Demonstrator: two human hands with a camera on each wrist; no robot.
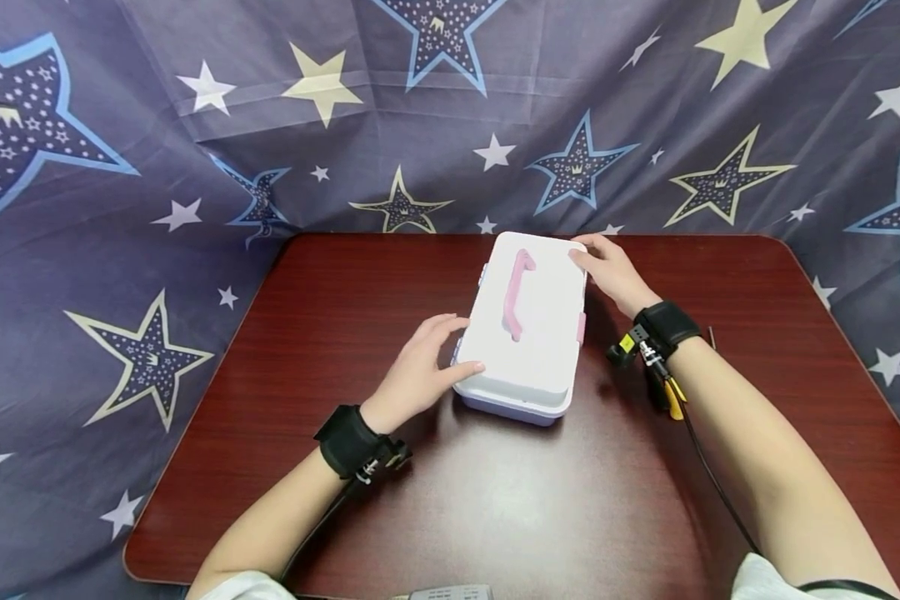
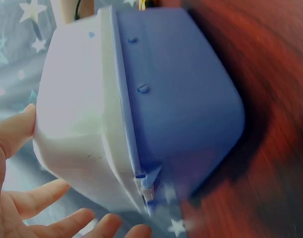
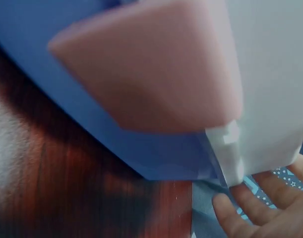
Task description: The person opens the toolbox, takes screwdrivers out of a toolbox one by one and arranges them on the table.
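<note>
A storage box (image 1: pixel 521 367) stands on the table, with a white lid, a blue-purple base (image 2: pixel 176 84), a pink handle (image 1: pixel 513 296) lying along its top and a pink latch (image 3: pixel 146 74) on its right side. My left hand (image 1: pixel 420 367) is at the near left side, its thumb on the lid's edge and its spread fingers along the hinge side. At the far right corner, my right hand (image 1: pixel 611 271) rests its thumb on the lid. Its other fingers (image 3: pixel 255 206) lie loosely by the lid's far end. The lid is down on the base.
The reddish-brown wooden table (image 1: pixel 330 300) reaches back to a star-printed curtain (image 1: pixel 420 125). A grey device (image 1: pixel 450 592) shows partly at the near table edge. A cable (image 1: pixel 708 467) runs along my right forearm from the wrist strap (image 1: pixel 667 327).
</note>
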